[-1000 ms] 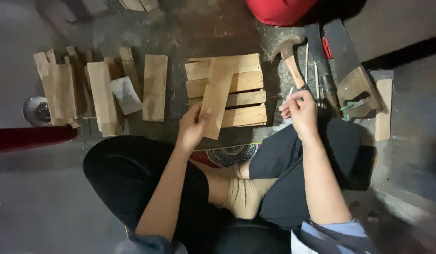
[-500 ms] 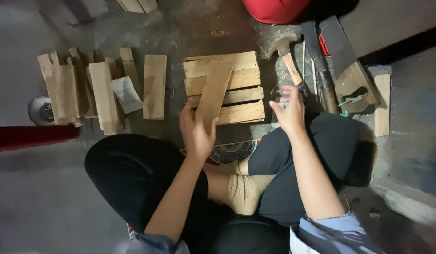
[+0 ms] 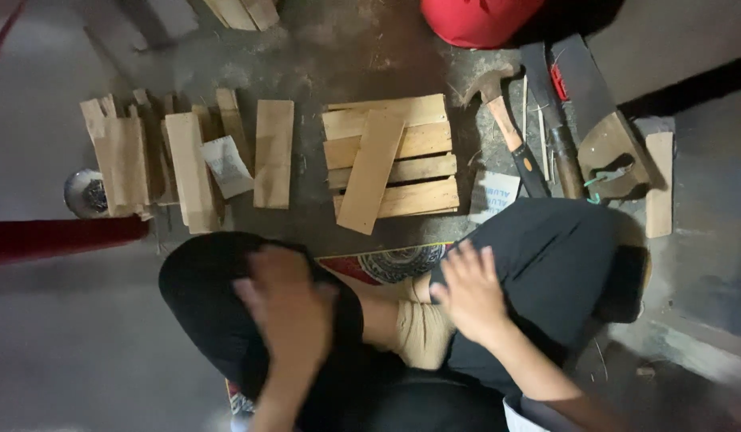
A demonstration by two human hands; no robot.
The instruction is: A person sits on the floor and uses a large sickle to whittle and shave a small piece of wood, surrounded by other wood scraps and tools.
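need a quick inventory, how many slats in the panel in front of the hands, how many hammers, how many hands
Wooden slats lying side by side in the panel: 4
Slat laid diagonally across them: 1
Hammer: 1
Bare hands, left hand and right hand, both empty: 2
Total: 8

Pale, matt, rough-sawn wooden slats (image 3: 390,164) lie on a dull, gritty concrete floor (image 3: 322,48); at three o'clock, a hammer (image 3: 510,132) with a worn wood handle.

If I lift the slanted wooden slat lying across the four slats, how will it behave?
The slanted slat looks thin and flat, so probably stiff and light. It rests loose on the four slats and may slide when pushed. Flat faces: unlikely to roll.
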